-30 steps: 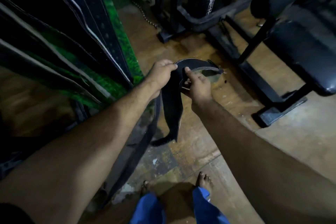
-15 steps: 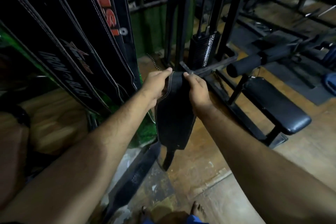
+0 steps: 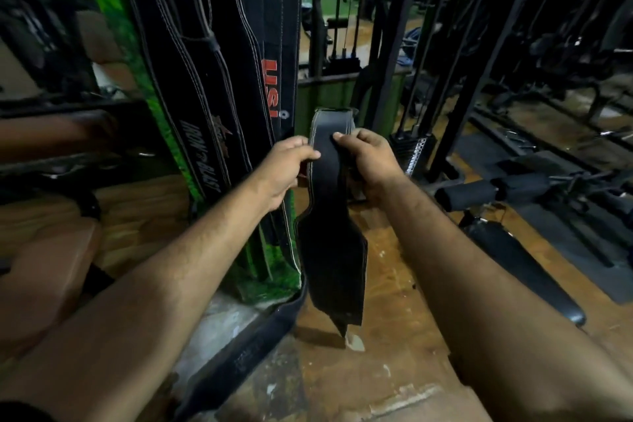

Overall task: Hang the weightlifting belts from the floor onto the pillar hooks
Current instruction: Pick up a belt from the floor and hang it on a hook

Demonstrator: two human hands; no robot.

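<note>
Gym machines [image 3: 479, 62] with dark frames fill the background above a worn brown floor [image 3: 394, 301]. Several black belts [image 3: 212, 79] hang against a green pillar [image 3: 137, 86] at the left; one carries red lettering. Both hands hold one black belt [image 3: 330, 216] upright, just beside the hanging ones. The left hand [image 3: 281, 168] pinches its left edge, thumb on the front face. The right hand [image 3: 368, 164] grips the right edge, fingers curled around it. The belt's lower end hangs clear of the floor. Another belt [image 3: 246, 349] lies on the floor at the pillar base. A padded bench [image 3: 524, 264] stands at the right.
</note>
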